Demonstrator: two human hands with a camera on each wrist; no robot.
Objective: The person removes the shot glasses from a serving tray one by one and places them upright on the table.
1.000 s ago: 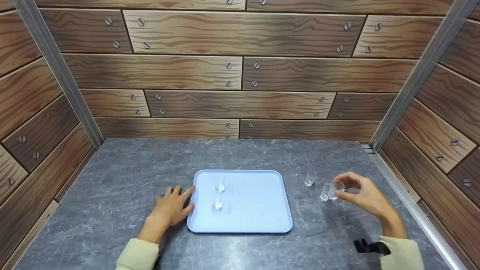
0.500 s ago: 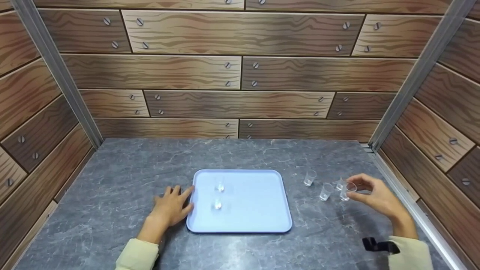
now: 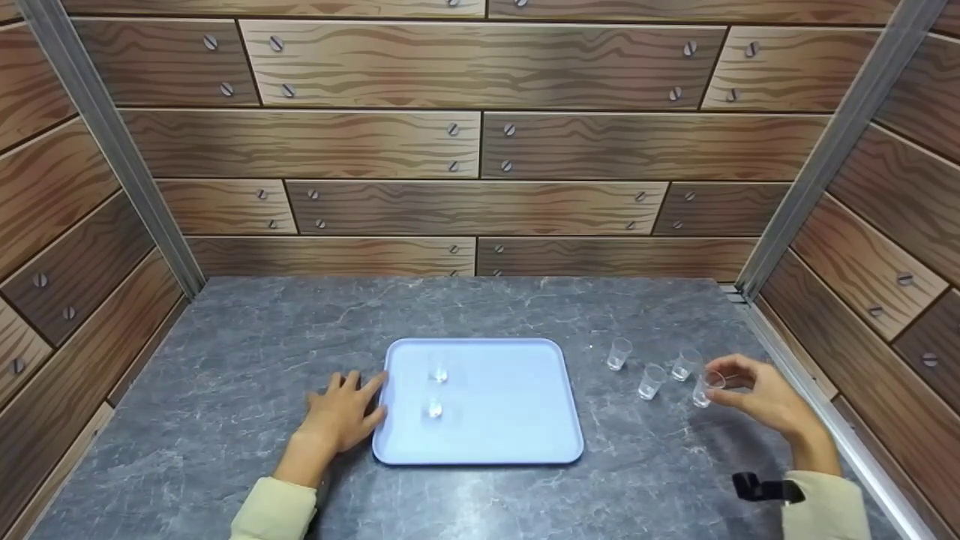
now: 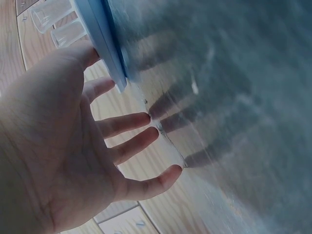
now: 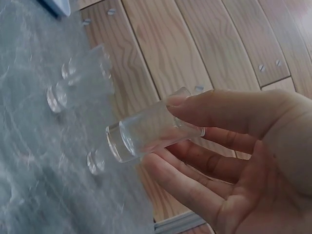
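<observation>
Between its thumb and fingers, my right hand (image 3: 765,397) pinches a small clear shot glass (image 5: 146,131) near the rim, close over the table at the right. Three more shot glasses stand just left of it: one nearer (image 3: 652,382), one beside the held glass (image 3: 684,366) and one farther back (image 3: 619,355). My left hand (image 3: 339,412) rests with spread fingers at the left edge of a light blue tray (image 3: 510,405); its thumb and index finger touch the rim. On the tray's left half stand two shot glasses, one behind (image 3: 439,370) and one in front (image 3: 434,407).
Grey marbled tabletop (image 3: 285,322) surrounds the tray. Wood-patterned walls (image 3: 480,142) close off the back and both sides. A metal rail (image 3: 840,427) runs along the table's right edge, near my right hand.
My right hand has shifted to the right with its shot glass, away from the three others, which now show separately. The left hand, tray and its two glasses stay put.
</observation>
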